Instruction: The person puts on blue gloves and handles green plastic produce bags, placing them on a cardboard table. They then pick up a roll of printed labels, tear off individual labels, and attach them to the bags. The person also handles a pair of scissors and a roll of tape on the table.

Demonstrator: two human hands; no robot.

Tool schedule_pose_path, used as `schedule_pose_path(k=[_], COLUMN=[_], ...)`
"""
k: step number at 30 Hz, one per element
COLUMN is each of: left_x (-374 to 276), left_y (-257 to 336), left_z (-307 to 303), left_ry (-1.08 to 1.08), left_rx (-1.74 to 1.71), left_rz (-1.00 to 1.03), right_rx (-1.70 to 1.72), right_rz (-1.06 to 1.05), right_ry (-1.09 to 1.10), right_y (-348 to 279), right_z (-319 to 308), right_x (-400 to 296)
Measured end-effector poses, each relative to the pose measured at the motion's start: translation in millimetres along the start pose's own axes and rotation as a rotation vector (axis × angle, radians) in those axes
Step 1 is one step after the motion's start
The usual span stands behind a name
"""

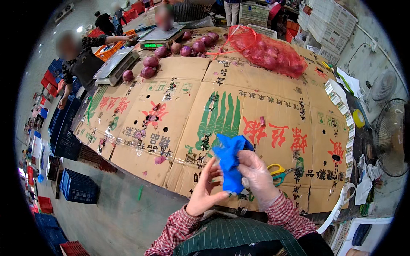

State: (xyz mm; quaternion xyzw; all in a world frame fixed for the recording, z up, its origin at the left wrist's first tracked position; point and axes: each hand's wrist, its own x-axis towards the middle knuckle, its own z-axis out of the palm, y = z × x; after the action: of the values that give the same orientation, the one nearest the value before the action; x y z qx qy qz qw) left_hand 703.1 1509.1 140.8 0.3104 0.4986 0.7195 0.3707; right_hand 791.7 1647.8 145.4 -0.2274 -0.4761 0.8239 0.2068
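Crumpled blue material (pixel 231 166), a cloth or a glove, is held up over the cardboard-covered table. My right hand (pixel 258 174), in a thin translucent glove, pinches it from the right side. My left hand (pixel 208 187) is bare and curves around its left side, fingers apart. The left thumb tip meets its lower end; whether the other fingers grip it is unclear. Just right of my right hand lie scissors (pixel 279 174) with yellow and teal handles. Printed cardboard sheets (pixel 189 128) spread under both hands.
Red onions (pixel 198 47) lie at the table's far side, near a red mesh bag (pixel 269 54) of onions and weighing scales (pixel 116 66). Yellow tape (pixel 358 118), a label strip (pixel 349 137) and a fan (pixel 392 137) are at right. A person (pixel 86 60) stands at the far left.
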Motion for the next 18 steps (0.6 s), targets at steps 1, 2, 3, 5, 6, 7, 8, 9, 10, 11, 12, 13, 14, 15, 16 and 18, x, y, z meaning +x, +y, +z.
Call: schedule_pose_path(k=[1, 2, 3, 5, 6, 7, 8, 9, 10, 11, 12, 13, 14, 15, 16, 18], left_x=[-5.1, -11.0, -13.6, -14.9, -14.7, -17.3, -18.9, -21.2, -24.1, -26.1, -27.0, -27.4, -27.4, -29.3, -30.2, -28.2], left_y=[-0.5, -2.9, -7.6, -17.7, -18.8, -17.1, -16.3, -17.1, -18.8, -21.0, -24.4, -28.7, -31.4, -30.1, -29.6, -24.7], left_z=[0.0, -2.6, -9.2, -19.8, -25.5, -26.4, -26.7, -25.2, -23.0, -20.0, -18.5, -17.8, -17.7, -19.2, -21.4, -20.7], left_ry=[0.037, 0.08, 0.128, 0.339, 0.373, 0.349, 0.331, 0.302, 0.273, 0.237, 0.224, 0.213, 0.202, 0.177, 0.191, 0.204], left_rx=[0.031, 0.06, 0.162, 0.346, 0.557, 0.661, 0.763, 0.805, 0.847, 0.887, 0.946, 1.004, 1.067, 1.086, 1.111, 1.158], left_rz=[-0.036, -0.078, -0.058, -0.008, 0.049, 0.088, 0.131, 0.131, 0.13, 0.129, 0.145, 0.162, 0.18, 0.14, 0.156, 0.203], right_rx=[-0.038, -0.076, -0.141, -0.174, -0.224, -0.692, -1.164, -1.35, -1.315, -1.278, -1.238, -1.275, -1.37, -1.49, -1.599, -1.7], right_rz=[-0.017, -0.027, -0.143, -0.207, -0.207, -0.391, -0.575, -0.682, -0.624, -0.562, -0.5, -0.54, -0.505, -0.547, -0.605, -0.63], right_ry=[-0.009, -0.02, 0.093, 0.193, 0.242, 0.352, 0.447, 0.509, 0.372, 0.245, 0.118, -0.109, -0.202, -0.238, -0.232, -0.265], right_y=[3.5, 7.8, 1.0, -8.7, -17.9, -23.0, -26.8, -28.3, -26.9, -26.1, -24.0, -15.0, -3.1, 16.0, 34.1, 52.7], right_z=[1.5, 4.1, 2.1, -24.3, -34.7, -46.9, -57.3, -63.1, -62.9, -61.3, -59.0, -56.0, -44.8, -37.0, -29.5, -33.7], right_x=[-1.4, -2.4, -6.6, -2.3, -1.2, -4.7, -5.7, -7.3, -10.8, -18.2, -24.6, -25.4, -29.7, -33.4, -33.2, -20.0])
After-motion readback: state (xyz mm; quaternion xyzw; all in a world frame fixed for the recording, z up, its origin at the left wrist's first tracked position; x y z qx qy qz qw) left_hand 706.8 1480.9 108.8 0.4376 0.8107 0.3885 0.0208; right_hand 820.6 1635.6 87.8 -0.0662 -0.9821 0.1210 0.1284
